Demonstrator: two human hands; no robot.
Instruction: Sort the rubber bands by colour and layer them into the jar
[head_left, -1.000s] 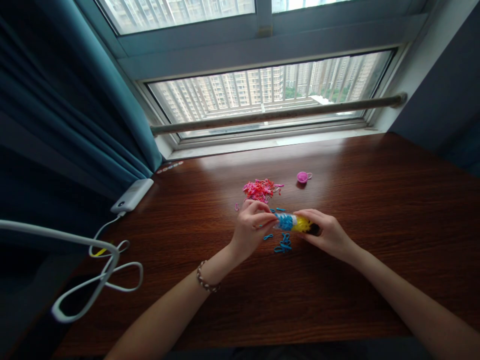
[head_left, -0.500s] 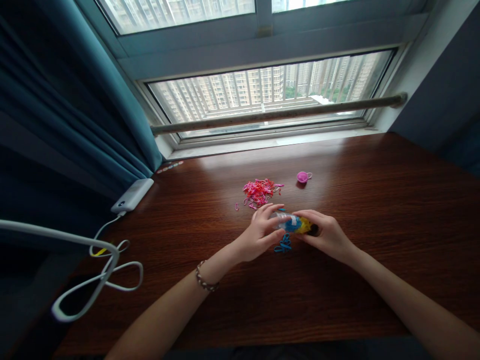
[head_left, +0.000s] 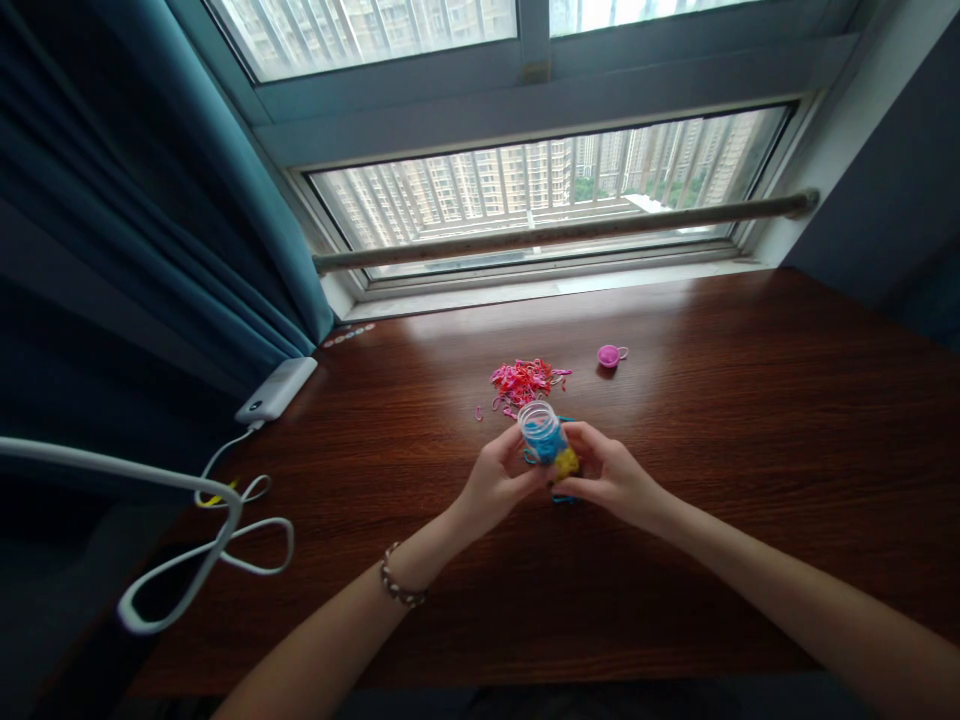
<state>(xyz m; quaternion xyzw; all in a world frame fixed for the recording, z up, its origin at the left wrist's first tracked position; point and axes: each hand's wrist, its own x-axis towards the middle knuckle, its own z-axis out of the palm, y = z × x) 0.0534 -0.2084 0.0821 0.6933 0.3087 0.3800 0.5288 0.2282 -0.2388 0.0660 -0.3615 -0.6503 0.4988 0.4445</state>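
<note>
Both hands hold a small clear jar [head_left: 545, 437] above a dark wooden table [head_left: 712, 420]. The jar stands almost upright, its open mouth toward the window, with blue bands over yellow ones inside. My left hand [head_left: 496, 480] wraps its left side, fingers closed. From the other side, my right hand [head_left: 606, 474] grips the jar's lower part. A few blue bands [head_left: 561, 496] lie on the table under the hands, mostly hidden. A heap of pink and red bands [head_left: 523, 380] lies just beyond the jar.
A small pink lid [head_left: 608, 355] with a loop sits to the right of the pink heap. A white power bank [head_left: 276, 389] lies at the table's left edge with a white cable [head_left: 217, 545] looping off it. A teal curtain [head_left: 150, 200] hangs on the left; a window fills the back.
The jar lay on its side between the hands; now it is turned upright with its mouth up. Both hands have closed in around it. The view has shifted slightly.
</note>
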